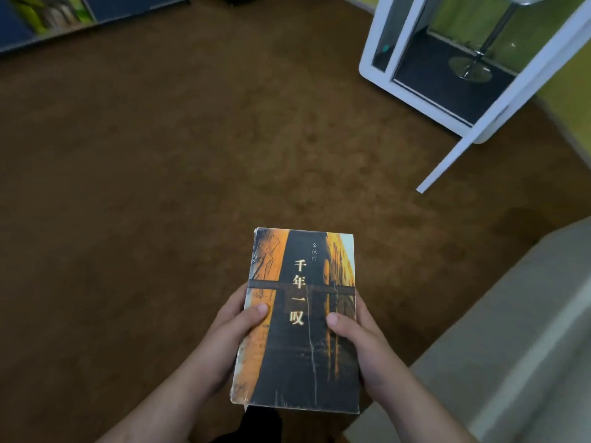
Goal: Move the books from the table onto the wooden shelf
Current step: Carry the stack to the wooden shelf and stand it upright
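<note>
- While the person stands over the brown carpet (160,187), one book (300,321) is held flat and face-up, low and near, in the middle of the head view.
- The left hand (224,340) grips its left edge and the right hand (367,346) its right edge, with thumbs pressed on the cover and fingers curled beneath.
- A pale surface (511,346) sits near right; I cannot tell whether it is the table.
- No wooden shelf shows, only a blurred blue unit (96,14) far left, so I judge this book mid-carry and not yet placed.

Left grip (230,340), right grip (367,350): short plain nails (263,309); forearms (153,410) bare; dark clothing (259,425)
</note>
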{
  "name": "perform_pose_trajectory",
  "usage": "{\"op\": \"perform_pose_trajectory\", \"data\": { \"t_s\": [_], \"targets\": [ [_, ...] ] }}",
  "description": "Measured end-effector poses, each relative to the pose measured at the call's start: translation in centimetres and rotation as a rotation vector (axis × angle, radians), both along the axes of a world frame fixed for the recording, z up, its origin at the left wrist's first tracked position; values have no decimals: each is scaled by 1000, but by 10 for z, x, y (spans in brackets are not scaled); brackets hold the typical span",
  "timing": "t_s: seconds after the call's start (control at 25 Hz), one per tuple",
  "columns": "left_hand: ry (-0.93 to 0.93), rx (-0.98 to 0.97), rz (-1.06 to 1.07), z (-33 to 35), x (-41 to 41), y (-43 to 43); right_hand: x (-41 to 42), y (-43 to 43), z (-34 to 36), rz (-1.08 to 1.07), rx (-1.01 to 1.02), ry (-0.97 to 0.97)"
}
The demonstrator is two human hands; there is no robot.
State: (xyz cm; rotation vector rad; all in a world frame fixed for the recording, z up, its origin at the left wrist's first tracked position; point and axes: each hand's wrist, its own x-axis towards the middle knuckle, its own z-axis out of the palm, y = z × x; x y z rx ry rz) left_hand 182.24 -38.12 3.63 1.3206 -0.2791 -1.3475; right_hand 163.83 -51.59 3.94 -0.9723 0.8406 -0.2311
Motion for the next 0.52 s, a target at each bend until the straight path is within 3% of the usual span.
{"op": "perform_pose_trajectory", "data": {
  "t_s": [0.52],
  "targets": [
    [37,-31,633,3,169,29,280,-50,13,583,-18,-59]
  ]
}}
